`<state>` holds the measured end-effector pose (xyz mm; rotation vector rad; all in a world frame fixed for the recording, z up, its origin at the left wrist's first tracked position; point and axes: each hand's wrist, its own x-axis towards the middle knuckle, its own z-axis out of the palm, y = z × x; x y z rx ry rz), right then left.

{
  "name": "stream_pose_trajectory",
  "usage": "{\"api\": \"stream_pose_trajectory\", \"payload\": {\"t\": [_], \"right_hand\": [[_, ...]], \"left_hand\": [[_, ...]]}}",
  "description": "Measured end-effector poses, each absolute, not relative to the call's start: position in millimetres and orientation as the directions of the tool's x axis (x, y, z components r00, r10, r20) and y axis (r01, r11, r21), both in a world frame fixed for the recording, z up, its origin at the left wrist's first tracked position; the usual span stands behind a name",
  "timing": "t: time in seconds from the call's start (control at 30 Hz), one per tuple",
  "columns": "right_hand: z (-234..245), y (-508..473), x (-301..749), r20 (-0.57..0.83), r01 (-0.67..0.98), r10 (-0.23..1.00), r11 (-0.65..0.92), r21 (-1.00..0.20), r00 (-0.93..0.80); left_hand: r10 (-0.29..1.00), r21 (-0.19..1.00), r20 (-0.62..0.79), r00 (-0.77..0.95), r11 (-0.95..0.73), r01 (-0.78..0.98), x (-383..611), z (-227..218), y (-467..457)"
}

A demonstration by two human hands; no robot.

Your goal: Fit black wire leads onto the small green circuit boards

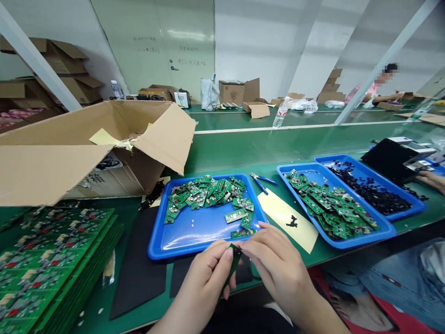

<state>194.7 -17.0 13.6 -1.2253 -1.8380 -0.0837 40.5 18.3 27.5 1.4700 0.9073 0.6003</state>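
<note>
My left hand is closed round a narrow green circuit board, held tilted above the table's front edge. At the upper end of that board, the fingertips of my right hand are pinched together; whatever may be between them is hidden. Just beyond my hands is a blue tray with a heap of similar small boards along its back and right side. Several small black parts lie on a sheet of yellow paper to the right of this tray.
Blue-handled cutters lie behind the paper. Farther right are a second tray of boards and a tray of black parts, with a co-worker's hand nearby. Stacked board panels and a large open carton stand on the left.
</note>
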Motion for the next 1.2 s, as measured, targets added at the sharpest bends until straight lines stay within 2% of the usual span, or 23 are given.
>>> {"api": "stream_pose_trajectory", "payload": {"t": [0.3, 0.37, 0.5, 0.63, 0.73, 0.8, 0.87, 1.0, 1.2], "right_hand": [[19, -15, 210, 0.63, 0.753, 0.693, 0.608, -0.252, -0.349], [20, -15, 212, 0.589, 0.723, 0.711, 0.629, -0.287, -0.385], [21, -15, 215, 0.492, 0.618, 0.768, 0.631, -0.469, -0.411], [19, -15, 219, 0.465, 0.613, 0.838, 0.533, -0.583, -0.287], [18, -13, 226, 0.526, 0.593, 0.845, 0.473, -0.652, -0.095], [18, -13, 230, 0.515, 0.553, 0.857, 0.429, -0.714, -0.001], [19, -13, 232, 0.475, 0.543, 0.879, 0.417, -0.729, -0.037], [21, -16, 227, 0.358, 0.586, 0.9, 0.434, -0.684, -0.249], [20, -17, 220, 0.261, 0.607, 0.944, 0.33, -0.722, -0.203]], "left_hand": [[0.607, 0.92, -0.378, 0.699, 0.159, 0.359, 28, 37, 30], [0.568, 0.903, -0.409, 0.714, 0.139, 0.407, 27, 39, 32], [0.52, 0.88, -0.443, 0.731, 0.096, 0.465, 30, 43, 35], [0.532, 0.865, -0.459, 0.711, 0.087, 0.494, 32, 42, 33], [0.531, 0.889, -0.438, 0.725, 0.135, 0.438, 31, 40, 30], [0.551, 0.908, -0.402, 0.732, 0.138, 0.395, 31, 39, 29], [0.561, 0.918, -0.367, 0.742, 0.092, 0.385, 31, 39, 29], [0.59, 0.907, -0.302, 0.749, -0.063, 0.415, 32, 41, 28], [0.656, 0.891, -0.194, 0.729, -0.194, 0.411, 31, 43, 22]]}}
